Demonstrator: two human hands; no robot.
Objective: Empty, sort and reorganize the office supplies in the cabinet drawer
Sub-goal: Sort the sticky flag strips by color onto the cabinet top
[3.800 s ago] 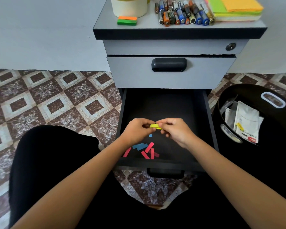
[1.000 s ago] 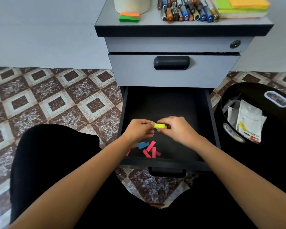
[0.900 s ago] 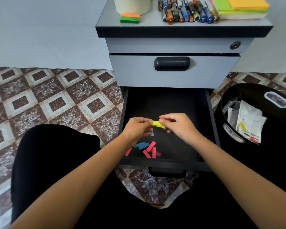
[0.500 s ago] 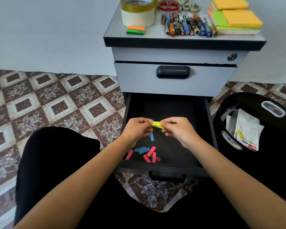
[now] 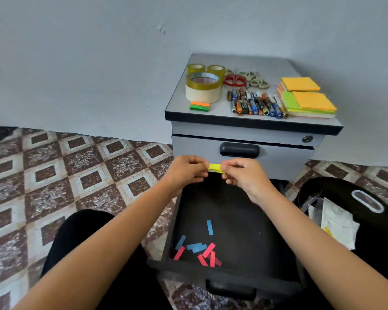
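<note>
Pinching a yellow stack (image 5: 215, 168) of tabs by its 2 ends, the left hand (image 5: 184, 173) and right hand (image 5: 244, 177) hold it in the air between them. On each hand the thumb and forefinger are closed on an end of the stack, and the other fingers curl loosely beneath. The stack lies nearly level between the fingertips, just in front of the cabinet's (image 5: 244, 130) closed drawer front.

Below the fingers, toward the person, the open drawer (image 5: 244, 209) shows its dark floor. 1 blue strip (image 5: 209, 227) lies alone, the closest piece under the fingers. Further from them, near the drawer's front wall, a loose heap (image 5: 207, 251) of blue and red strips lies flat, some pieces overlapping.

Beyond the fingers, on the cabinet top, 3 tape rolls (image 5: 202, 87) sit above the left hand, with an orange-and-green pad (image 5: 199, 106) just in front of them. Scissors (image 5: 234, 79) and a row of batteries (image 5: 255, 104) lie above the right hand. Further right are 2 piles of notes (image 5: 307, 99).

Right of the right hand, on the floor, stands a black basket (image 5: 345, 189) with a white packet (image 5: 336, 222) in it. Left of the left hand spreads patterned tile (image 5: 76, 171).
</note>
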